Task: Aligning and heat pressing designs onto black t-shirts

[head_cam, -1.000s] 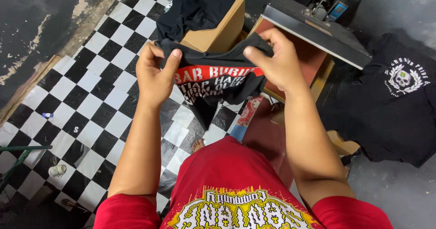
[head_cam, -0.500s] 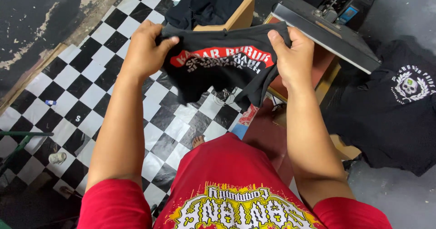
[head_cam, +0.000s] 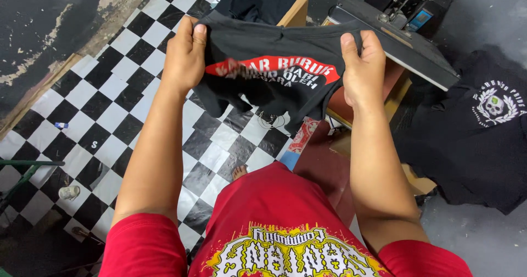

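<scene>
- The left hand (head_cam: 184,54) is clenched on one top edge of a black printed T-shirt (head_cam: 269,71), thumb on the near face and fingers curled behind the cloth.
- The right hand (head_cam: 363,68) pinches the opposite top edge the same way, thumb up and forward, fingers hidden behind the fabric.
- The T-shirt hangs stretched between the two hands in the air, above the checkered floor (head_cam: 110,107) and just in front of the heat press (head_cam: 395,41); its red and white print faces the camera, the lower part bunched and folded.
- Judged step: the shirt is being held up and spread, as for checking the print or starting a fold.
- A next move would call for both grips to stay even, so that the cloth keeps flat and its loose lower part does not drag against the press edge.
- Both forearms reach straight forward and slightly up from the body, roughly parallel, wrists level, elbows bent low near the red shirt (head_cam: 285,238) the person wears.
- Further out: a second black shirt with a skull emblem (head_cam: 477,134) lies to the right, and more dark cloth (head_cam: 258,0) rests on a wooden stand behind.
</scene>
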